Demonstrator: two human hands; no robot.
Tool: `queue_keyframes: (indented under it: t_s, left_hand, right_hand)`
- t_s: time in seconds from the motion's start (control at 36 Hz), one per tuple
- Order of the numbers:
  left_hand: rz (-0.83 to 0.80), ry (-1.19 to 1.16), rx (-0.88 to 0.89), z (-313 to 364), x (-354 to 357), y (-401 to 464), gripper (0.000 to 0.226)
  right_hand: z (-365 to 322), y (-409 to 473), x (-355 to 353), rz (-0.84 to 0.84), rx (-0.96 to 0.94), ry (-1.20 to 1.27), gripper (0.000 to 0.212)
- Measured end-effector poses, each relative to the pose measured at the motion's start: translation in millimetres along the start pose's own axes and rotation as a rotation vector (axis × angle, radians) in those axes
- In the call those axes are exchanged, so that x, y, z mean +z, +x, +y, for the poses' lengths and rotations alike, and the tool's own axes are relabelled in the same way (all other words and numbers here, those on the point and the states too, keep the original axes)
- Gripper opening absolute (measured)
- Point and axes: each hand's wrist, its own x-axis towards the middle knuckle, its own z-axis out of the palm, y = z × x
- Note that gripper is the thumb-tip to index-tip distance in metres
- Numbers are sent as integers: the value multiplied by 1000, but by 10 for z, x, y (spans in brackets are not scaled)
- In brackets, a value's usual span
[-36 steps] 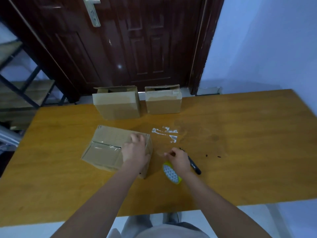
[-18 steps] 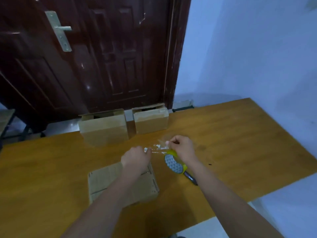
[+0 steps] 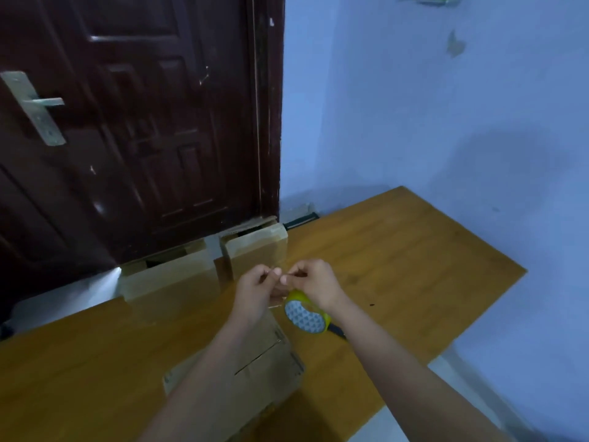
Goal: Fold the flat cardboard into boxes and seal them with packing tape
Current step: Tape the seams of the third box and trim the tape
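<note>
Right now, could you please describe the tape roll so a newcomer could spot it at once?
Start at the wooden table. Above its near middle two hands meet; the tape roll hangs under the right hand. It alone is round, with a yellow rim and a white triangle-patterned face, unlike the brown boxes.

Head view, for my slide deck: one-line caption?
Both hands, left and right, pinch clear tape pulled off the yellow roll.

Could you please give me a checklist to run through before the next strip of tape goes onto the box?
1. Tape roll in reach, under the right hand: ok.
2. Tape end pinched between both hands, left hand included: cannot tell, blurred.
3. Box lies under the forearms on the table: ok.
4. Box flaps closed: cannot tell.
5. Two finished boxes stand apart, by the door: ok.
</note>
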Motion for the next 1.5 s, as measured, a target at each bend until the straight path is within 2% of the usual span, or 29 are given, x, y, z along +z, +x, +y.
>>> queue_keyframes:
  t_s: [0.14, 0.19, 0.31, 0.36, 0.53, 0.61, 0.69, 0.81, 0.89, 0.94, 1.0, 1.08, 1.11, 1.19, 1.22, 1.33, 1.44, 1.5]
  left_hand:
    - [-27, 114, 27, 52, -28, -2, 25]
    - [-29, 135, 40, 101, -47, -8, 24]
    - [-33, 138, 25, 186, -70, -31, 24]
    - [-29, 122, 2, 225, -88, -31, 24]
    - [81, 68, -109, 280, -146, 54, 23]
    - [110, -41, -241, 292, -164, 131, 22]
    - [112, -128, -377, 305, -192, 171, 24]
    - [-29, -220, -563, 256, -274, 198, 29]
    - [-130, -259, -642, 199, -276, 215, 30]
    - [-186, -271, -667, 179, -223, 197, 33]
    - [-239, -290, -655, 185, -150, 164, 32]
    - [-265, -262, -581, 212, -83, 131, 31]
    - [-256, -241, -552, 230, -81, 127, 31]
    - [-227, -120, -458, 341, -102, 101, 30]
    - [-211, -61, -415, 378, -112, 111, 30]
    - [-173, 130, -269, 592, -115, 129, 33]
    - [-202, 195, -167, 763, -93, 112, 39]
    - [-200, 202, -151, 796, -78, 106, 38]
  right_hand:
    - [-42, -101, -4, 23, 20, -6, 9]
    - [-83, -132, 6, 35, 30, -41, 19]
    - [-199, -171, 14, 60, 53, -130, 59]
    - [-252, -197, 23, 77, 91, -143, 62]
    - [-422, -364, 10, 139, 96, -144, 22]
    - [-509, -458, -26, 249, 88, -77, 43]
    - [-589, -541, -77, 237, 46, 66, 47]
    - [-680, -667, -142, 68, -56, 448, 36]
    - [-715, -738, -144, 48, -110, 555, 13]
    - [-726, -777, -131, 55, -138, 607, 8]
    - [-759, -796, -106, 74, -149, 602, 15]
    - [-808, -806, -55, 99, -146, 584, 45]
    - [-818, -812, -48, 116, -141, 573, 46]
    - [-805, -837, -65, 181, -119, 514, 22]
    - [-797, -846, -77, 187, -107, 510, 20]
    - [-841, -852, -60, 204, -81, 484, 23]
    - [-929, -855, -19, 223, -124, 409, 36]
    - [-943, -865, -40, 239, -123, 396, 35]
